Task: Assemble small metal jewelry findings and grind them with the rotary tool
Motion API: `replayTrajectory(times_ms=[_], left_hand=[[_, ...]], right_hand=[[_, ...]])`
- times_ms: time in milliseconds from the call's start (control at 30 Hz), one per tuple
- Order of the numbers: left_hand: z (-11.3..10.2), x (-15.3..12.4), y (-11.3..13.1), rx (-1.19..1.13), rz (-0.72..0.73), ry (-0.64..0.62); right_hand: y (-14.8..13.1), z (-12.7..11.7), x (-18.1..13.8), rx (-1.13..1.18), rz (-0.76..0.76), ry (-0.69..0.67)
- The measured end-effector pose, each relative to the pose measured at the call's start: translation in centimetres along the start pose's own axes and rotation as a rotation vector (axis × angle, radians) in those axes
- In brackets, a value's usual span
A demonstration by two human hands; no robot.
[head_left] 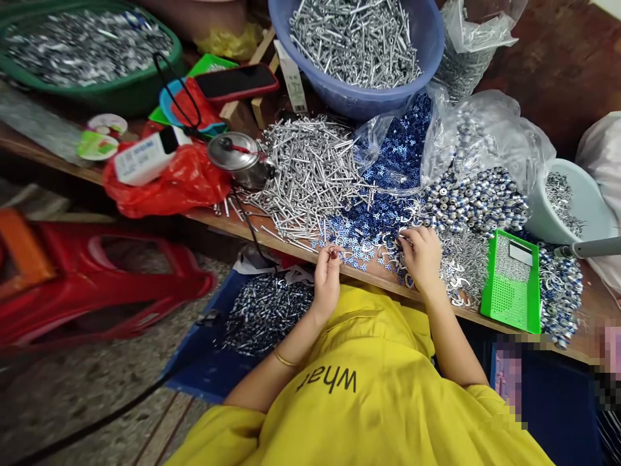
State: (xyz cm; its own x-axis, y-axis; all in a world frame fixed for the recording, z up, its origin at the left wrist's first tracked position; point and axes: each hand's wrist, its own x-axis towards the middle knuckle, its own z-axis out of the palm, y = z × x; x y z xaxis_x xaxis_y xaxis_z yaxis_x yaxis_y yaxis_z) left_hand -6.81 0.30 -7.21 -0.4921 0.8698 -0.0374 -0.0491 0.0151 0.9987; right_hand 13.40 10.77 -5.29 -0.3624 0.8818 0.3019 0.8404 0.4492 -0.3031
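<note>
My left hand [327,278] is closed at the table's front edge, thumb pressed to the fingers. Whatever is in that pinch is too small to make out. Beside it lie long silver pins with looped ends [310,171], heaped to the left, and small blue three-armed pieces [356,243]. Over the loose pieces to the right, my right hand [423,257] is bent in a pinch, its fingertips partly hidden. Curved silver clips [456,275] lie near this hand, and blue-and-silver cylindrical parts [478,200] are piled behind it.
A purple basin [359,97] of pins stands at the back. On the right are a green tray [533,285] and a pale bucket [596,207]. A lidded metal cup [235,155] and red plastic bag [194,184] sit left. Below is a blue bin [194,356].
</note>
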Motion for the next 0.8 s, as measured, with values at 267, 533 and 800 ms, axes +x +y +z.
replayTrajectory(times_ms=[267,533,800], left_hand=[[0.9,-0.5,0.5,-0.004,-0.028,-0.035],[1.0,-0.3,0.2,0.039,-0.011,-0.07],[0.9,-0.5,-0.2,0.032,-0.002,-0.062]], right_hand=[[-0.6,1.2,-1.2,-0.025,-0.105,0.009],[-1.6,1.0,-5.6,-0.062,-0.301,-0.202],[-2.6,1.2,-4.3,-0.063,-0.302,-0.245]])
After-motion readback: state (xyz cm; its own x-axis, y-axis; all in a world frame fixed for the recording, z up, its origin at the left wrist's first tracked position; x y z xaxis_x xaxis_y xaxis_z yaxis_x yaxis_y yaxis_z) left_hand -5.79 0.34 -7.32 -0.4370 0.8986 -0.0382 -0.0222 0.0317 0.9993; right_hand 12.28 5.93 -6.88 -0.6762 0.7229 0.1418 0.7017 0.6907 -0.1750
